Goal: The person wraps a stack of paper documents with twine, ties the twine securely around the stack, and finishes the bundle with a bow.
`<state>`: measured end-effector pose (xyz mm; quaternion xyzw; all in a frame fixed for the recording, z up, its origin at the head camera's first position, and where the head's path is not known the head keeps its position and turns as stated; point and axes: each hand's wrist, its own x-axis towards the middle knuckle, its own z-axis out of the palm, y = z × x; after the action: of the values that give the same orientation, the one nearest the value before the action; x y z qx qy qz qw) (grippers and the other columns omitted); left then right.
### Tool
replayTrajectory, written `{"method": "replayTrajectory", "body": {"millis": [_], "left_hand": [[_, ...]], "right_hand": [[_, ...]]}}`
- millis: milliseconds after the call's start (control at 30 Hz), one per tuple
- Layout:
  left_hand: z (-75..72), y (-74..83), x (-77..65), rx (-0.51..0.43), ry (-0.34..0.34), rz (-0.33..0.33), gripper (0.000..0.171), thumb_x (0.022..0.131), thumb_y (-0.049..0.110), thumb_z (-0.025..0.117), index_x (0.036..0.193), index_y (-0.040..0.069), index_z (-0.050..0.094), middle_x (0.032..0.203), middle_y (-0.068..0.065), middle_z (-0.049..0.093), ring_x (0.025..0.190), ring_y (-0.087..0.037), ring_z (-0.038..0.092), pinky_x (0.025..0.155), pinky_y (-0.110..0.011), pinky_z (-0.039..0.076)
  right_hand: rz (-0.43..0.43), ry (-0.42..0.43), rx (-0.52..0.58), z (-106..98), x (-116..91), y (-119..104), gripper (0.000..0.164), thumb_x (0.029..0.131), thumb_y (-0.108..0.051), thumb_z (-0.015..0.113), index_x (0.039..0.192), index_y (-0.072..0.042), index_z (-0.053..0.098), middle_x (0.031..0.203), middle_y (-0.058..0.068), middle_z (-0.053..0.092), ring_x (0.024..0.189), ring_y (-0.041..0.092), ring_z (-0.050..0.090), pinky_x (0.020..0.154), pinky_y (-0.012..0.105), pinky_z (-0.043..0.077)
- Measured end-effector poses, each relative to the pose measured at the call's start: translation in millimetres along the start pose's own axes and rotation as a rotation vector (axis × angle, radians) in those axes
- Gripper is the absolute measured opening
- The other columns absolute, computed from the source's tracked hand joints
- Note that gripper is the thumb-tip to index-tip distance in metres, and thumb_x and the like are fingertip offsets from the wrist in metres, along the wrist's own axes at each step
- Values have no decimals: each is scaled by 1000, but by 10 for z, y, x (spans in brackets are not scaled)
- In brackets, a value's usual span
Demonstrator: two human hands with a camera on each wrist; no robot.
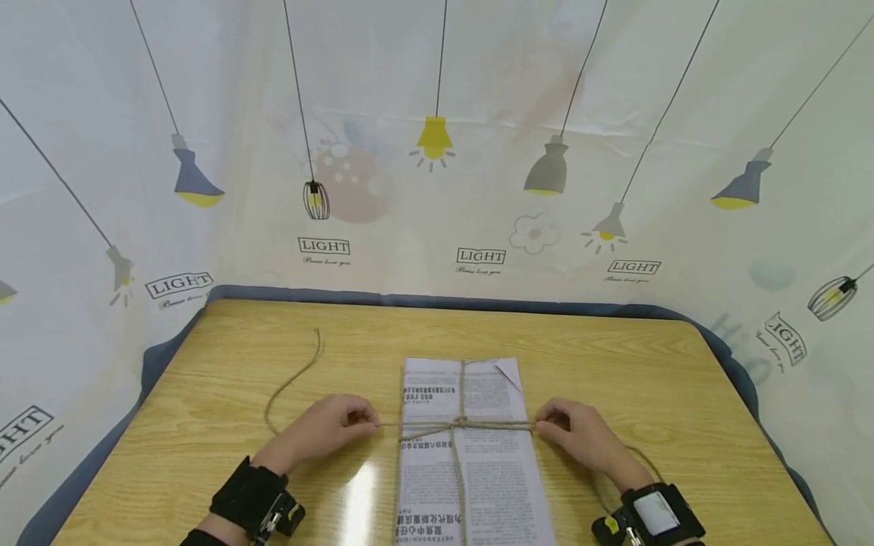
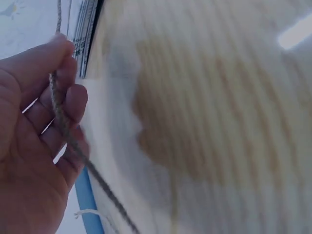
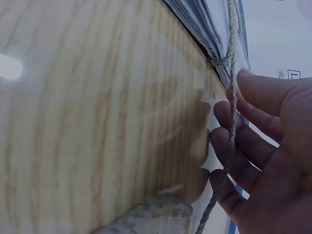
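Observation:
A folded stack of newspapers (image 1: 498, 478) lies on the table, bound lengthwise and crosswise with brown twine (image 1: 462, 387) that crosses in a small knot near the upper middle. To its left, my left hand (image 1: 331, 425) pinches one twine end between thumb and forefinger, and the strand runs straight to the knot. In the left wrist view the twine (image 2: 73, 141) trails down across the palm. At the stack's right edge, my right hand (image 1: 580, 436) pinches the other strand. The right wrist view shows that twine (image 3: 232, 122) passing thumb and fingertips, close to the stack's folded edges (image 3: 197, 24).
A loose twine tail (image 1: 287, 383) curves over the wooden table (image 1: 225, 356) beyond my left forearm. Another tail (image 1: 645, 459) loops by my right wrist. Black straps with devices sit on both wrists. A lamp-printed curtain (image 1: 410, 227) surrounds the table's back and sides.

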<state>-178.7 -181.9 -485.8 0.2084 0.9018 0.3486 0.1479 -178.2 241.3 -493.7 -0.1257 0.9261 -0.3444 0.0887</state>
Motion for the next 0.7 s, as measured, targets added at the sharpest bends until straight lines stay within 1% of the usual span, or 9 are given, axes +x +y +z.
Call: {"method": "replayTrajectory", "body": {"millis": [167, 333, 433, 567, 700], "left_hand": [[-96, 62, -28, 135, 49, 21, 6, 93, 26, 66, 95, 25, 71, 87, 16, 62, 75, -2, 53, 68, -25, 44], [-190, 86, -57, 189, 91, -3, 7, 94, 26, 65, 97, 24, 71, 86, 16, 61, 73, -2, 51, 66, -24, 43], [-234, 72, -60, 179, 126, 1, 10, 95, 28, 63, 99, 23, 72, 85, 16, 62, 72, -1, 51, 66, -22, 44], [-281, 79, -46, 103, 151, 31, 16, 96, 32, 62, 101, 21, 72, 86, 13, 65, 72, -2, 54, 65, -22, 46], [-321, 147, -25, 42, 160, 34, 21, 96, 37, 60, 103, 21, 72, 90, 7, 68, 68, -4, 55, 62, -23, 47]], "right_hand": [[-6, 21, 8, -15, 8, -10, 9, 93, -21, 66, 100, -14, 67, 92, -4, 67, 83, 5, 58, 74, 24, 49], [-13, 57, -21, -29, 21, -15, 9, 94, -20, 65, 100, -14, 68, 92, -5, 67, 83, 6, 59, 74, 25, 49], [-9, 71, -29, -40, 34, -9, 10, 94, -20, 65, 101, -14, 68, 92, -5, 67, 84, 8, 59, 74, 26, 48], [4, 82, -33, -57, 47, 9, 11, 95, -21, 64, 102, -15, 68, 91, -5, 67, 85, 10, 58, 72, 26, 46], [14, 82, -36, -64, 53, 20, 12, 96, -22, 63, 104, -15, 68, 90, -5, 66, 85, 10, 57, 72, 26, 45]]}}
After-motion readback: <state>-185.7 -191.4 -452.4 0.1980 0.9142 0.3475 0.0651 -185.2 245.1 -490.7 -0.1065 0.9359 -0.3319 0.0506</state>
